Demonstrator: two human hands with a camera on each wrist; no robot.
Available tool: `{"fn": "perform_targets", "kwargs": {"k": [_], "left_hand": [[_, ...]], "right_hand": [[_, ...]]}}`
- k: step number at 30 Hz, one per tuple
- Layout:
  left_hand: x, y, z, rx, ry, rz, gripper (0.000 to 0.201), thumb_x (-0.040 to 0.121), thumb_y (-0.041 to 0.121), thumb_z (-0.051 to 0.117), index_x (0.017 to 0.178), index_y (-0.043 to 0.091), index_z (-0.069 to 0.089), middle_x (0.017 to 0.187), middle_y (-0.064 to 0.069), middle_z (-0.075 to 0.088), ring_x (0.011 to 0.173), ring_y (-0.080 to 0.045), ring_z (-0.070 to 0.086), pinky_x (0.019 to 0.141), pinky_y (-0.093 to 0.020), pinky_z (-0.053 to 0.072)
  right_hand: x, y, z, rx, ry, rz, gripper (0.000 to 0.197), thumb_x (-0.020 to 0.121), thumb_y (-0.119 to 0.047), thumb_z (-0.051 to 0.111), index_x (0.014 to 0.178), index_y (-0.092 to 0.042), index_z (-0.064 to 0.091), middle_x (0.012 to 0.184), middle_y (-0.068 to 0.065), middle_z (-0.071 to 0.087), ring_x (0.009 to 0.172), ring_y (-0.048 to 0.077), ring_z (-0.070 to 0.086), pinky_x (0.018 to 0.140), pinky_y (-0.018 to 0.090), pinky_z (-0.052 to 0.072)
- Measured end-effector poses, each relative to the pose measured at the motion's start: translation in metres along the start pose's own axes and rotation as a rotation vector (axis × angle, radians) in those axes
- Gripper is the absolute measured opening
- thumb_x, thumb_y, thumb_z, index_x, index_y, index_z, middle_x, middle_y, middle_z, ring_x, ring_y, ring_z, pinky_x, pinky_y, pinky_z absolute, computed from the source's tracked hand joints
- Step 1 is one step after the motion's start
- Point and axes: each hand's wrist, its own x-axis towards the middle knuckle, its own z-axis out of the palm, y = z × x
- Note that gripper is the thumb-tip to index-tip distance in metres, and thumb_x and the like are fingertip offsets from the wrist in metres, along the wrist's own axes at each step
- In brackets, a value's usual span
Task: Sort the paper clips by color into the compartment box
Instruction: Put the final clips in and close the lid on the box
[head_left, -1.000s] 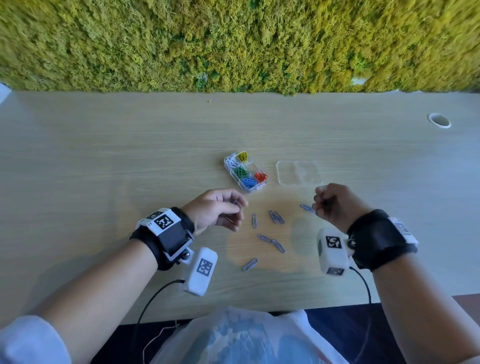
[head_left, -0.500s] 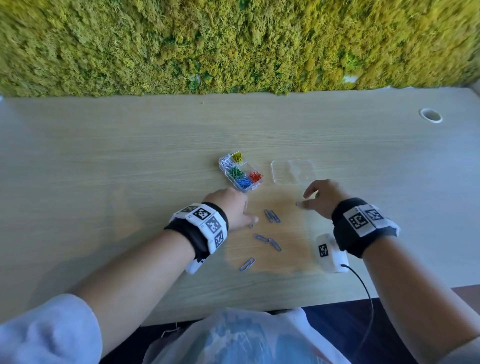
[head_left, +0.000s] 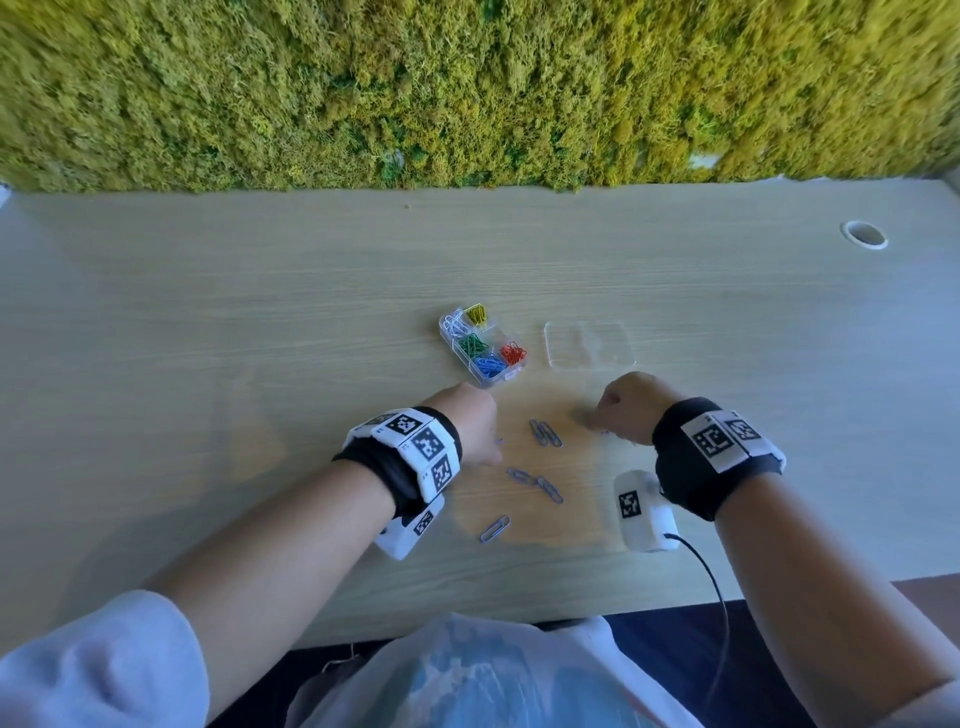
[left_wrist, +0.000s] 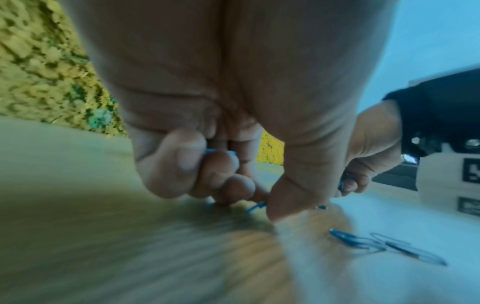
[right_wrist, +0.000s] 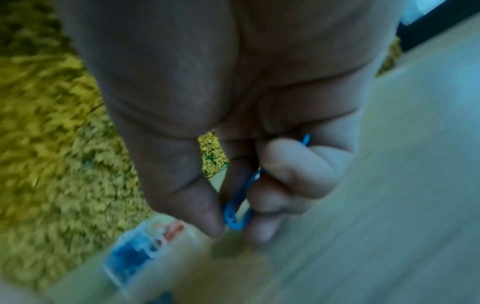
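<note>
The clear compartment box (head_left: 483, 384) lies on the table with white, yellow, green, blue and red clips in separate cells. Several blue paper clips (head_left: 544, 432) lie loose on the table in front of it. My left hand (head_left: 470, 426) is lowered to the table left of them; in the left wrist view its curled fingers (left_wrist: 218, 170) hold blue clips while the thumb and fingertips touch another clip (left_wrist: 255, 206) on the wood. My right hand (head_left: 623, 410) is down at the right, and the right wrist view shows a blue clip (right_wrist: 237, 207) pinched between thumb and fingers.
The clear box lid (head_left: 589, 344) lies to the right of the box. A moss wall (head_left: 467, 88) runs along the table's far edge. A cable hole (head_left: 864, 235) sits at the far right. A white plastic bag (head_left: 488, 675) is in my lap below the near edge.
Both hands turned palm-down and dropped onto the table at the loose clips. The right hand has lifted the clip that lay beside it.
</note>
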Motion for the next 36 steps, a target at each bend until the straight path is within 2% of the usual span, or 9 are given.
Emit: {"fn": "perform_targets", "kwargs": {"k": [6,11,15,18,23,27,31,33,36], "left_hand": [[-0.01,-0.016,0.007,-0.659,-0.058,0.024,0.021,0.08,0.014,0.057,0.062,0.02,0.047,0.057,0.003,0.052,0.046,-0.012,0.05,0.056,-0.024,0.045],[-0.019,-0.025,0.004,-1.245,-0.124,0.013,0.033,0.083,-0.012,0.032,0.065,0.014,0.038,0.06,-0.003,0.044,0.042,-0.009,0.042,0.037,-0.02,0.041],[-0.022,-0.028,0.003,-1.352,-0.134,0.017,0.017,0.067,-0.002,0.037,0.069,0.015,0.039,0.057,0.0,0.039,0.042,-0.011,0.037,0.037,-0.02,0.035],[-0.024,-0.026,0.007,-1.011,-0.146,0.065,0.011,0.071,0.009,0.053,0.074,0.019,0.048,0.055,0.006,0.041,0.046,-0.013,0.033,0.043,-0.023,0.03],[-0.035,-0.01,0.015,-0.193,-0.12,0.226,0.021,0.073,0.038,0.074,0.077,0.025,0.057,0.063,0.011,0.046,0.06,-0.009,0.046,0.064,-0.027,0.041],[-0.035,-0.003,0.019,0.019,-0.129,0.206,0.027,0.066,0.046,0.074,0.074,0.025,0.058,0.08,0.01,0.06,0.078,-0.015,0.06,0.07,-0.031,0.052],[-0.037,0.002,0.018,0.106,-0.123,0.213,0.018,0.072,0.041,0.07,0.075,0.026,0.061,0.084,0.009,0.062,0.078,-0.015,0.06,0.064,-0.025,0.046],[-0.038,0.004,0.017,0.125,-0.109,0.219,0.011,0.079,0.035,0.065,0.075,0.026,0.06,0.082,0.011,0.057,0.077,-0.015,0.057,0.065,-0.025,0.044],[-0.039,0.006,0.016,0.133,-0.125,0.21,0.009,0.08,0.033,0.064,0.079,0.024,0.064,0.091,0.008,0.063,0.082,-0.017,0.061,0.069,-0.028,0.049]], "right_hand": [[-0.005,-0.002,0.016,0.919,-0.152,-0.052,0.018,0.083,0.006,0.058,0.069,-0.005,0.057,0.058,0.012,0.059,0.047,0.019,0.05,0.044,0.021,0.042],[-0.002,0.0,0.02,1.372,-0.275,-0.025,0.024,0.091,0.008,0.048,0.093,-0.011,0.062,0.062,0.003,0.065,0.053,0.01,0.066,0.05,0.015,0.054],[-0.002,-0.002,0.022,1.538,-0.33,0.007,0.029,0.092,0.003,0.034,0.09,-0.011,0.06,0.064,0.003,0.06,0.052,0.013,0.06,0.05,0.018,0.053],[-0.003,-0.007,0.022,1.406,-0.275,0.013,0.023,0.09,-0.007,0.042,0.07,-0.011,0.054,0.061,0.003,0.05,0.047,0.014,0.051,0.043,0.017,0.045],[-0.005,-0.017,0.023,0.886,-0.072,-0.044,0.042,0.086,-0.021,0.066,0.055,-0.016,0.038,0.05,-0.001,0.035,0.047,0.016,0.035,0.042,0.023,0.028],[-0.006,-0.024,0.023,0.467,-0.02,-0.068,0.033,0.084,-0.032,0.068,0.061,-0.014,0.051,0.054,0.0,0.039,0.049,0.016,0.035,0.046,0.023,0.032],[-0.008,-0.026,0.027,0.194,0.099,-0.119,0.016,0.083,-0.023,0.068,0.082,-0.008,0.07,0.075,0.0,0.062,0.067,0.015,0.055,0.055,0.023,0.044],[-0.008,-0.025,0.03,0.118,0.125,-0.102,0.012,0.08,-0.018,0.066,0.081,-0.007,0.072,0.088,0.004,0.07,0.08,0.022,0.064,0.064,0.028,0.051],[-0.009,-0.027,0.031,0.009,0.14,-0.076,0.014,0.082,-0.022,0.062,0.076,-0.01,0.067,0.083,0.006,0.067,0.076,0.024,0.062,0.061,0.026,0.046]]}}
